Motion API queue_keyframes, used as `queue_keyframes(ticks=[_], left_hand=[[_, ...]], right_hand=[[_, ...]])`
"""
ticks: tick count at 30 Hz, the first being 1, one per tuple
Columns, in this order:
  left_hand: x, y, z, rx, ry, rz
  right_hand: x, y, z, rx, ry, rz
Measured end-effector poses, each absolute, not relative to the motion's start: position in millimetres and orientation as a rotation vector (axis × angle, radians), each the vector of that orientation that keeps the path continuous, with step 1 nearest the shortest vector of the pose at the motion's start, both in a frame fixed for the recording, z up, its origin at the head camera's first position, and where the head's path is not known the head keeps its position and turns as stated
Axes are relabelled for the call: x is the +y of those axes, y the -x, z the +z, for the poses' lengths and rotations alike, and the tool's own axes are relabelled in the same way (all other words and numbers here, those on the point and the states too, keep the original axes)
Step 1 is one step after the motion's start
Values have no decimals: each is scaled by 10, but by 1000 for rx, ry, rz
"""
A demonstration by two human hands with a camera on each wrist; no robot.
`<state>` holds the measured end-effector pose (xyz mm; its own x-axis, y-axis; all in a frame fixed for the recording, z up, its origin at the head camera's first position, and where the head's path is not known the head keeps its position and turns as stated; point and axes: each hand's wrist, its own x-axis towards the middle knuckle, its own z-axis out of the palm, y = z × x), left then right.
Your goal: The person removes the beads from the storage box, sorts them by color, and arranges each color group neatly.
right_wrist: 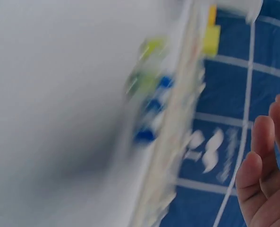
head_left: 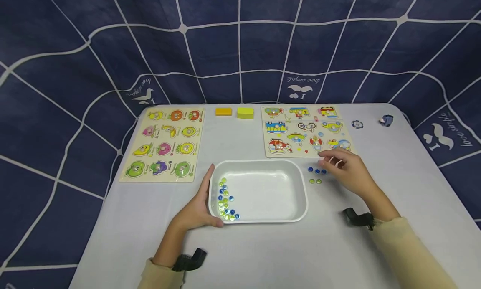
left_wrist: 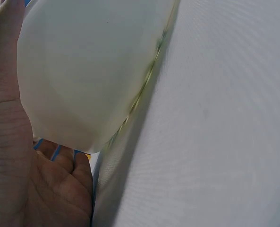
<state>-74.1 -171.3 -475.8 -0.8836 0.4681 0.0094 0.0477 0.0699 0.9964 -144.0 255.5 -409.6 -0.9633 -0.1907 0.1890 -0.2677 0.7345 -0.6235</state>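
Navy gridded cloth point(head_left: 212, 51) backs the white surface point(head_left: 263, 255), and the left grip point(head_left: 195, 211) clasps the tray point(head_left: 267, 193)! Beside five loose beads point(head_left: 317, 171), the right grip point(head_left: 349, 170) hovers, relaxed and slightly parted.

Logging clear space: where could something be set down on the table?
Bare tabletop lies nearer the wearer than the white tray; beyond it, between fruit board, yellow block and vehicle board; and right of the right hand, nearer than the chip. Crowded: the tray's left end, gripped by the left hand, and between tray and right hand, both with blue and green pieces.
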Motion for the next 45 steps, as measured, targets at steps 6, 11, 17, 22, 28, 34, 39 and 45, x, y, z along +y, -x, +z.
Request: queue_keyframes(ticks=[6,11,17,22,28,34,39,45], left_hand=[[-1707,745,-4750,2050,-526,1866],[-1706,748,-4751,2066,-549,1862],[-1709,744,-4741,2075,-564,1860],[-1714,741,-4743,2092,-568,1851],[-1722,749,-4760,2088,-564,1839],[-1728,741,-4757,2102,-573,1829],[-1731,740,-4764,2115,-585,1832],[-1740,744,-4782,2167,-587,1802]], right_hand=[[2144,1322,-3964,-2673,-631,1121],[1786,1205,-3940,-2640,-782,1256],[1395,1100,-4010,-2712,-861,1349],[1141,1073,-4096,-2804,-913,1338],[891,1063,-4197,-2883,-1025,1329],[668,1059,-4251,-2982,-1122,1206],[515,1068,-4273,-3028,-1192,1113],[442,1052,-4331,-3076,-1227,1043]])
